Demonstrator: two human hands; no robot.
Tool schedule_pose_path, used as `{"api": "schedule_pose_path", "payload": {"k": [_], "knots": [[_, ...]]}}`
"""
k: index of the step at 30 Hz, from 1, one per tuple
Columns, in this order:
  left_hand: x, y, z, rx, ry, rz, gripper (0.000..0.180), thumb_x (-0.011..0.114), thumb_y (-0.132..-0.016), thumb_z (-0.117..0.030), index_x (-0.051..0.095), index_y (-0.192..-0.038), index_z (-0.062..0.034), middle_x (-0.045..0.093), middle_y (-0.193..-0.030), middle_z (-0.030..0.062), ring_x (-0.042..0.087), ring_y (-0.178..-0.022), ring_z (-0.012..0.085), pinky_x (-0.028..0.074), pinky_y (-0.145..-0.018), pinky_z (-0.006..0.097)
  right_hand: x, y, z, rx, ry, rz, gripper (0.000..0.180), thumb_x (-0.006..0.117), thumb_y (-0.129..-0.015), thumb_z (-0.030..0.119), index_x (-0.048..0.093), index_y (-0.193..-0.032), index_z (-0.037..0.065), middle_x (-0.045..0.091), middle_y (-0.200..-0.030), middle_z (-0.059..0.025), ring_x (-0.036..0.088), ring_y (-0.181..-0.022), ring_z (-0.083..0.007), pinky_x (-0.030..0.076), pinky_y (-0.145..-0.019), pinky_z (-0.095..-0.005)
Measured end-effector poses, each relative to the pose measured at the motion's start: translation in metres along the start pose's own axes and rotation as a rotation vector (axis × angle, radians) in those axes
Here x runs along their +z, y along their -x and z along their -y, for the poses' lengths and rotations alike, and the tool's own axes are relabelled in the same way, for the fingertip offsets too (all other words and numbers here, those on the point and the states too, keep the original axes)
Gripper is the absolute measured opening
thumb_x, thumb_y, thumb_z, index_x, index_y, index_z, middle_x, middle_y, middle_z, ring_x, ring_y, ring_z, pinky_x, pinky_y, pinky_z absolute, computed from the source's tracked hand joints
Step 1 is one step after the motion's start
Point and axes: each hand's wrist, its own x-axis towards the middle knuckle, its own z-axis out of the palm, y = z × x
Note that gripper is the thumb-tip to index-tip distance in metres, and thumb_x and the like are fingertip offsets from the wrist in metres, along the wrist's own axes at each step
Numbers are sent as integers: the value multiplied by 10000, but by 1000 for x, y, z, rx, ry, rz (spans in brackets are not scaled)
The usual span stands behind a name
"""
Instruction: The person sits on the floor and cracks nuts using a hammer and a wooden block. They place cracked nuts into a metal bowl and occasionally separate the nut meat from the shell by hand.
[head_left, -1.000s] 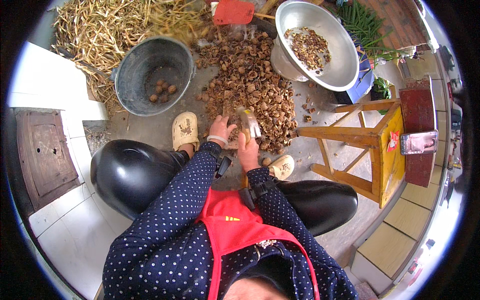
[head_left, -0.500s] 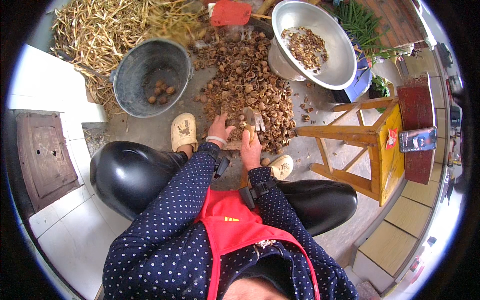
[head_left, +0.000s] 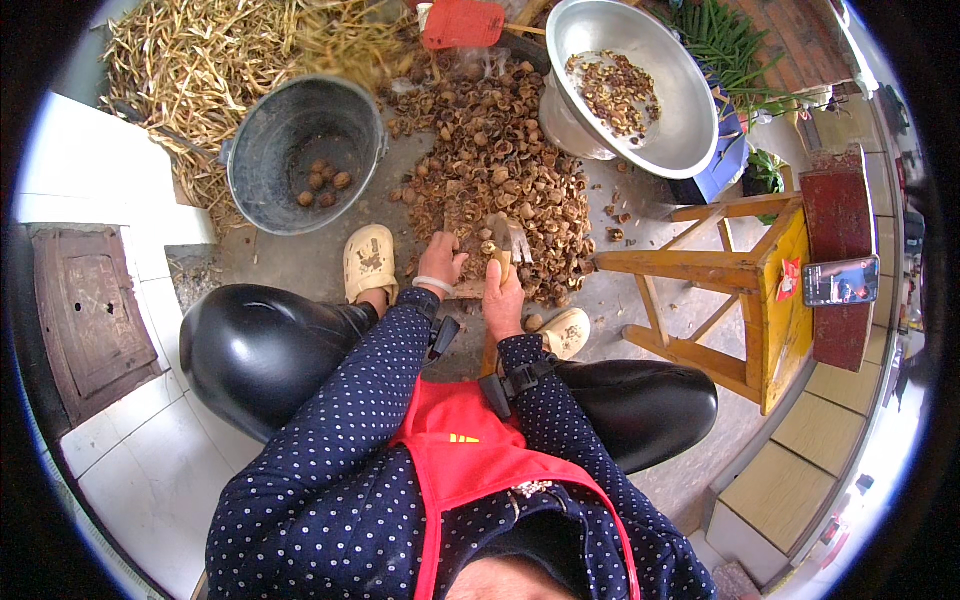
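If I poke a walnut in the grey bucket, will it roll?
Probably: the walnuts look round, so they may roll easily. The deep bucket would likely keep them inside. They look woody, so probably hard, not squishy.

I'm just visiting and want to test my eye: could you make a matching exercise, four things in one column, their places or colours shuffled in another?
Things
1. Bucket
2. Hammer
3. Stool
4. Basin

Places or colours
A. Yellow
B. Silvery, with nut pieces inside
C. Dark grey, with a few walnuts inside
D. In the right hand

Pairs: 1-C, 2-D, 3-A, 4-B
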Motion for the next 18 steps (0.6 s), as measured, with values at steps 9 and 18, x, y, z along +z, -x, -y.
{"api": "schedule_pose_path", "payload": {"k": [9, 18], "knots": [[-2, 5, 2, 91, 46, -39, 289, 735, -702, -51, 494, -861, -33, 455, -982, 152, 523, -879, 374, 461, -731, 411, -1, 0, 0, 16, 10, 9, 444, 495, -934, 444, 567, -968, 7, 603, -734, -220, 616, -710, -389, 469, -621, -431], [1, 1, 2, 55, 70, 15, 289, 734, -733, -94, 492, -873, -22, 455, -1052, 153, 548, -894, 379, 474, -739, 417, 1, -1, 1, 25, 0, 7, 439, 503, -931, 435, 560, -942, 0, 604, -729, -217, 613, -698, -387, 470, -620, -429]]}}
